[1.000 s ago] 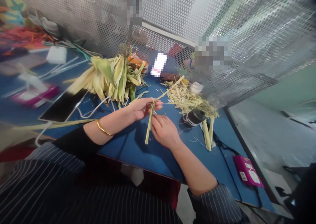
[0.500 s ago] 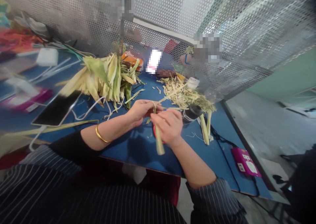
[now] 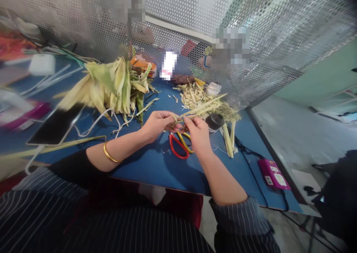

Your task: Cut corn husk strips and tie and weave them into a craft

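Both hands meet over the blue table, fingertips pinched on a pale green strip of corn husk. My left hand grips it from the left, thumb on top. Close beside it, my right hand pinches the husk strip, whose long end points up and right toward the scraps. Just below the hands lie scissors with one red and one yellow handle loop; their blades are hidden. A dark spool stands right of my right hand. Exactly how the strip is folded between the fingers is too small to tell.
Left of the hands lie a big bundle of corn husks and a black phone with a white cable. Shredded husk is heaped behind the spool. A magenta power socket sits at right. A perforated metal screen bounds the back.
My right hand has turned the husk strip from hanging down toward me to pointing up and right. The scissor handles now show clearly. The whole view has shifted slightly.
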`<action>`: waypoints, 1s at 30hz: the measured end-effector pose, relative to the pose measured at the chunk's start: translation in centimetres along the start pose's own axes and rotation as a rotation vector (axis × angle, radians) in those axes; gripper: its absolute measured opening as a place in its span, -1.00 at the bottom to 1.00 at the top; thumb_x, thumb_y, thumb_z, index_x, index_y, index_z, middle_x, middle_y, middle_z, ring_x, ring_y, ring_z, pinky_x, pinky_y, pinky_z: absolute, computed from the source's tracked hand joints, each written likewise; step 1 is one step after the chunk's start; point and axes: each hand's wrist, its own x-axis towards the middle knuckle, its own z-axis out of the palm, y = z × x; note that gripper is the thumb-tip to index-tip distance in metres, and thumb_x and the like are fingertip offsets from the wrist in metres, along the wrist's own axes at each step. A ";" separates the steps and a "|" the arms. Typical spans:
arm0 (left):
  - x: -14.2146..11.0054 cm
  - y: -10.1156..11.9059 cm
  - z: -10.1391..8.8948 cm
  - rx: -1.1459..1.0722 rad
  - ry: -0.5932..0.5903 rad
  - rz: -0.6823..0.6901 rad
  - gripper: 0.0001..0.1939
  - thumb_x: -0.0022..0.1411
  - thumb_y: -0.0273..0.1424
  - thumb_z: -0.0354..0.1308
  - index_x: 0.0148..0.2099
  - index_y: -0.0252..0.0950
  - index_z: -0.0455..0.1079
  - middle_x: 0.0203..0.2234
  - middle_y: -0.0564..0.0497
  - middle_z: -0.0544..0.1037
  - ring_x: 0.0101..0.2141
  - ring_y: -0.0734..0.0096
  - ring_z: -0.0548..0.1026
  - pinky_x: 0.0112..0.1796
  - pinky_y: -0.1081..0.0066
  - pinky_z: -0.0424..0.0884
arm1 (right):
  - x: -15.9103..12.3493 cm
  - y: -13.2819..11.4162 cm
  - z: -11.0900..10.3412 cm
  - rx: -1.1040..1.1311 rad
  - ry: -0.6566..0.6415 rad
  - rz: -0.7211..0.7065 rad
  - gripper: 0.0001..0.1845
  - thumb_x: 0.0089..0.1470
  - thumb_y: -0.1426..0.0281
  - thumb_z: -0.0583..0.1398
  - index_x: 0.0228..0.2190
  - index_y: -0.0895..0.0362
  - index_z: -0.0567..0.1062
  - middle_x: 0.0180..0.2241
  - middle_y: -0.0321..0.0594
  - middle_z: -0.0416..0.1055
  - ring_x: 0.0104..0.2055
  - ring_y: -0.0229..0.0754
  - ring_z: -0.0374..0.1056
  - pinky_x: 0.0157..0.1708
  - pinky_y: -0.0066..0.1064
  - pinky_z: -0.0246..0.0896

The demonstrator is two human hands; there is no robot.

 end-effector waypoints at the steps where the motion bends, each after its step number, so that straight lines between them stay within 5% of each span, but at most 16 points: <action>1: 0.1 0.0 0.0 0.006 0.008 0.002 -0.85 0.11 -0.39 0.14 -0.31 -0.35 0.47 -0.50 -0.02 0.57 -0.51 0.52 0.51 -0.35 0.44 0.45 | 0.0 0.0 0.0 0.032 -0.002 0.015 -0.73 -0.04 0.19 0.24 -0.49 0.16 0.40 -0.56 -0.34 0.39 -0.55 -0.30 0.33 -0.48 -0.40 0.30; 9: 0.3 -0.2 -0.3 0.029 -0.007 -0.013 -0.83 0.08 -0.40 0.12 -0.30 -0.35 0.49 -0.50 -0.05 0.57 -0.48 0.47 0.52 -0.33 0.43 0.46 | 0.5 0.0 -0.5 -0.139 -0.002 0.055 -0.70 -0.06 0.19 0.25 -0.59 0.13 0.35 -0.75 -0.46 0.23 -0.72 -0.35 0.22 -0.66 -0.48 0.07; 23: -0.3 0.1 0.0 0.071 -0.027 0.051 -0.80 -0.01 -0.39 0.21 -0.28 -0.34 0.46 -0.44 -0.01 0.54 -0.44 0.50 0.49 -0.27 0.44 0.43 | 0.6 0.7 -0.5 -0.117 0.042 -0.020 -0.68 -0.08 0.17 0.26 -0.61 0.13 0.36 -0.71 -0.44 0.28 -0.69 -0.33 0.27 -0.62 -0.45 0.17; 30: 0.0 -0.6 0.1 0.254 0.088 0.161 -0.77 0.07 -0.33 0.18 -0.22 -0.34 0.48 -0.34 -0.05 0.57 -0.37 0.52 0.49 -0.26 0.48 0.43 | 0.5 1.3 -0.1 0.070 -0.001 0.135 -0.72 -0.12 0.19 0.28 -0.57 0.12 0.40 -0.68 -0.41 0.31 -0.68 -0.31 0.28 -0.62 -0.44 0.21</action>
